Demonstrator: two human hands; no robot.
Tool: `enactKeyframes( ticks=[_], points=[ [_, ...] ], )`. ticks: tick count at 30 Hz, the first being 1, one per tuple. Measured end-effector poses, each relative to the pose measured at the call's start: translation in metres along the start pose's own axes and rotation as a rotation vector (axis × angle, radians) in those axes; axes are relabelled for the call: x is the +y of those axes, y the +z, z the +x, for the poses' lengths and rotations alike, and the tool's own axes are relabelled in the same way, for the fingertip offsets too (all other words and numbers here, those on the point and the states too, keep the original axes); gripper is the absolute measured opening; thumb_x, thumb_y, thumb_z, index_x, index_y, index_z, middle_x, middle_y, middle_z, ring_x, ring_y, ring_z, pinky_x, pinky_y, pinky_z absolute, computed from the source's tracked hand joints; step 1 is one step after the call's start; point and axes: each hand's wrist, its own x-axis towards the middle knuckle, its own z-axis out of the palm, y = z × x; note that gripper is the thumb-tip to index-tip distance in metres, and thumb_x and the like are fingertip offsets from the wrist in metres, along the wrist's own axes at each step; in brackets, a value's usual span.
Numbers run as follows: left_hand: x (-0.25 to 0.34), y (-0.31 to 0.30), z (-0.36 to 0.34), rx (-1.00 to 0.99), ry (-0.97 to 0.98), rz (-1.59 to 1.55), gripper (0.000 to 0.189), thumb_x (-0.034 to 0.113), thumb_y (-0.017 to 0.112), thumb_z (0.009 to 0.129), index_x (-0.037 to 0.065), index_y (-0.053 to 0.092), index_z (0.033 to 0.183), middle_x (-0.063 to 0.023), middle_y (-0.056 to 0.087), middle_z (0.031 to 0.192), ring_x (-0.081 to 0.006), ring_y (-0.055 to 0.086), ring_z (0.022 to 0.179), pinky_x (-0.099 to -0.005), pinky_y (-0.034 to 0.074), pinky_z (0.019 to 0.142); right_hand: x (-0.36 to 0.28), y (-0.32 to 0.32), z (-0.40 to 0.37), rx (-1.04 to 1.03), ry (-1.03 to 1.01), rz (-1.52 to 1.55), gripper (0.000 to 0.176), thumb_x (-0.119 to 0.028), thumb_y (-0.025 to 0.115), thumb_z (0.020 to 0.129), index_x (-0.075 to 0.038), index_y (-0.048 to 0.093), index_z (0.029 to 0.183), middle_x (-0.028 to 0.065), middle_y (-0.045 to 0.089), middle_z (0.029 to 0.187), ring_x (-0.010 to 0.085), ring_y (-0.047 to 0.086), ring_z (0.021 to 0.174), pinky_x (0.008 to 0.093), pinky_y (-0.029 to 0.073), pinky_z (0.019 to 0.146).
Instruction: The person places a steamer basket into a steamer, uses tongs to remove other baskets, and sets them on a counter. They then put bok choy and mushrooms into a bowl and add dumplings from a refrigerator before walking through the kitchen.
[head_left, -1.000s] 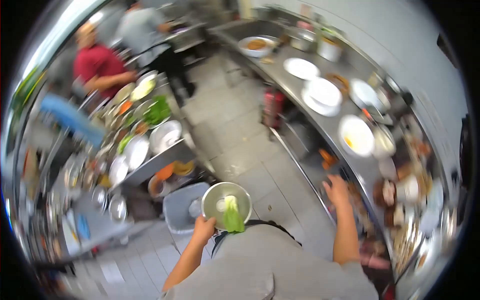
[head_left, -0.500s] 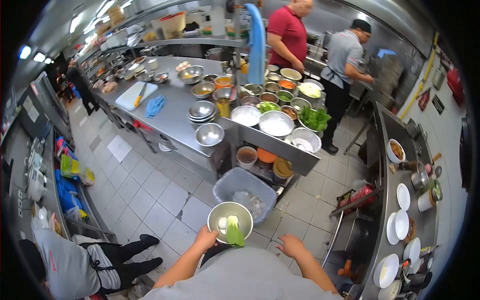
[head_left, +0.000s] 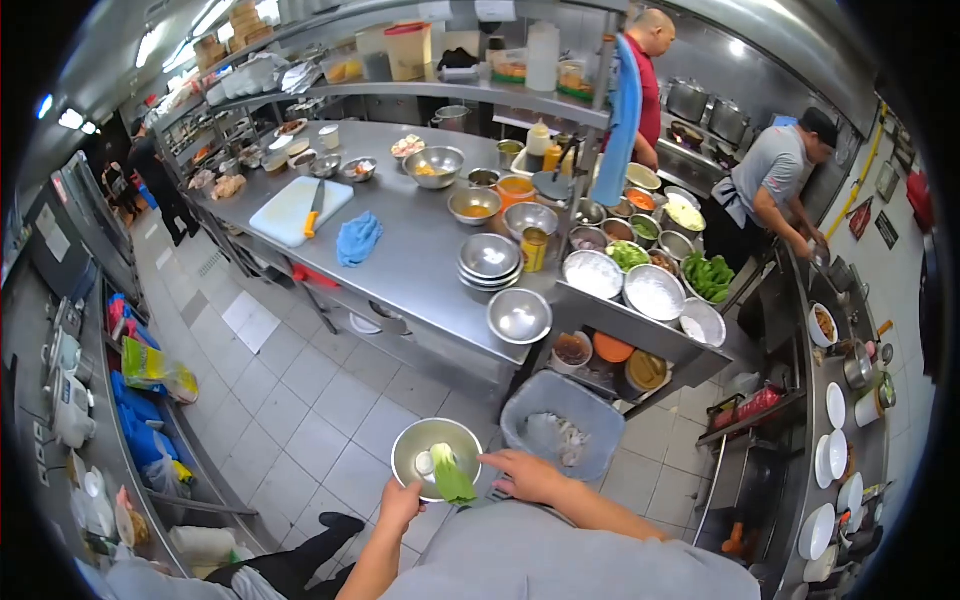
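My left hand [head_left: 400, 504] grips the lower left rim of a metal bowl [head_left: 408, 437]. Inside it lie a piece of bok choy [head_left: 452, 474], its green leaf reaching over the near rim, and a white round piece [head_left: 424, 463] beside the stalk. My right hand [head_left: 530, 476] is at the bowl's right side, fingers stretched out and fingertips right at the rim. Just beyond that hand, on the floor, stands a grey plastic bin [head_left: 597, 394] with scraps in it.
Ahead is a steel counter [head_left: 420, 270] with stacked bowls [head_left: 490, 258], a blue cloth [head_left: 359, 239], and a knife [head_left: 315, 208] on a white cutting board [head_left: 285, 215]. Ingredient pans [head_left: 655, 292] stand to the right. Two people work beyond; another person [head_left: 290, 575] is close at my left.
My view has turned left toward the counter. My right hand has come in from the side to the bowl's rim. My left hand keeps its hold on the bowl.
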Motion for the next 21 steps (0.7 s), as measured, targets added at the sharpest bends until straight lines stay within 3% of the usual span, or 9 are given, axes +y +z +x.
enactKeyframes(
  ticks=[3, 5, 8, 11, 13, 16, 18, 19, 21],
  points=[
    [0.023, -0.031, 0.02, 0.04, 0.026, -0.109, 0.026, 0.008, 0.055, 0.089, -0.008, 0.063, 0.108, -0.0108, 0.064, 0.071, -0.0147, 0.056, 0.046, -0.03, 0.041, 0.04, -0.002, 0.007, 0.063, -0.116, -0.025, -0.042, 0.054, -0.022, 0.073, 0.092, -0.015, 0.06, 0.144, 0.0162, 0.065, 0.132, 0.0382, 0.063, 0.121, 0.0463, 0.053, 0.102],
    [0.026, -0.051, 0.048, -0.028, 0.004, -0.099, 0.029, 0.009, 0.055, 0.09, -0.006, 0.06, 0.114, -0.0091, 0.063, 0.071, -0.0138, 0.055, 0.046, -0.0294, 0.041, 0.04, 0.009, 0.019, 0.11, -0.083, -0.123, -0.033, 0.046, -0.022, 0.073, 0.091, -0.013, 0.066, 0.135, 0.0168, 0.068, 0.126, 0.0382, 0.064, 0.117, 0.0474, 0.054, 0.099],
    [0.051, -0.078, 0.071, 0.034, -0.023, -0.235, 0.03, 0.013, 0.058, 0.092, -0.004, 0.062, 0.116, -0.011, 0.068, 0.08, -0.0141, 0.057, 0.048, -0.0288, 0.042, 0.042, 0.011, 0.031, 0.184, -0.094, -0.108, -0.032, 0.029, -0.018, 0.074, 0.086, -0.015, 0.072, 0.115, 0.0153, 0.068, 0.106, 0.0384, 0.066, 0.103, 0.0494, 0.055, 0.088],
    [0.058, -0.115, 0.113, 0.091, -0.034, -0.283, 0.04, 0.017, 0.061, 0.097, -0.004, 0.059, 0.131, -0.01, 0.069, 0.087, -0.0136, 0.061, 0.057, -0.0282, 0.046, 0.049, 0.006, 0.027, 0.263, -0.019, -0.2, -0.073, 0.025, -0.014, 0.075, 0.082, -0.016, 0.072, 0.107, 0.0139, 0.067, 0.103, 0.038, 0.066, 0.101, 0.049, 0.055, 0.084],
    [0.069, -0.145, 0.139, 0.175, 0.035, -0.632, 0.052, 0.023, 0.063, 0.103, -0.002, 0.051, 0.146, -0.0083, 0.07, 0.094, -0.0134, 0.064, 0.069, -0.0286, 0.05, 0.06, 0.008, 0.026, 0.323, 0.057, -0.254, -0.113, 0.025, -0.012, 0.075, 0.078, -0.016, 0.071, 0.103, 0.0133, 0.066, 0.101, 0.038, 0.066, 0.098, 0.049, 0.055, 0.081],
    [0.097, -0.198, 0.158, 0.336, 0.044, -0.647, 0.058, 0.029, 0.064, 0.106, 0.0, 0.047, 0.153, -0.0073, 0.071, 0.097, -0.0136, 0.064, 0.075, -0.0297, 0.051, 0.068, 0.006, 0.013, 0.415, 0.16, -0.264, -0.061, 0.025, -0.008, 0.074, 0.076, -0.015, 0.07, 0.099, 0.0127, 0.066, 0.102, 0.0382, 0.066, 0.097, 0.0497, 0.056, 0.081],
    [0.1, -0.239, 0.177, 0.515, 0.077, -0.402, 0.048, 0.029, 0.061, 0.108, 0.005, 0.053, 0.149, -0.0069, 0.071, 0.103, -0.0107, 0.062, 0.075, -0.0263, 0.049, 0.069, 0.006, 0.001, 0.476, 0.156, -0.229, -0.06, 0.03, -0.007, 0.077, 0.077, -0.016, 0.071, 0.105, 0.0118, 0.066, 0.101, 0.0358, 0.066, 0.095, 0.0473, 0.055, 0.079],
    [0.081, -0.267, 0.19, 0.525, 0.06, -0.41, 0.048, 0.029, 0.061, 0.108, 0.005, 0.053, 0.149, -0.0069, 0.071, 0.103, -0.0107, 0.062, 0.075, -0.0263, 0.049, 0.069, 0.009, -0.004, 0.505, 0.151, -0.23, -0.067, 0.03, -0.008, 0.077, 0.077, -0.016, 0.071, 0.105, 0.0117, 0.065, 0.1, 0.0355, 0.066, 0.094, 0.047, 0.055, 0.079],
    [0.024, -0.309, 0.213, 0.518, -0.057, -0.044, 0.053, 0.023, 0.068, 0.102, 0.005, 0.052, 0.151, -0.0079, 0.073, 0.108, -0.0159, 0.066, 0.087, -0.0289, 0.052, 0.074, 0.01, -0.008, 0.555, 0.118, -0.23, -0.083, 0.03, -0.008, 0.077, 0.078, -0.016, 0.071, 0.105, 0.0115, 0.065, 0.099, 0.0351, 0.065, 0.094, 0.0468, 0.054, 0.079]
  ],
)
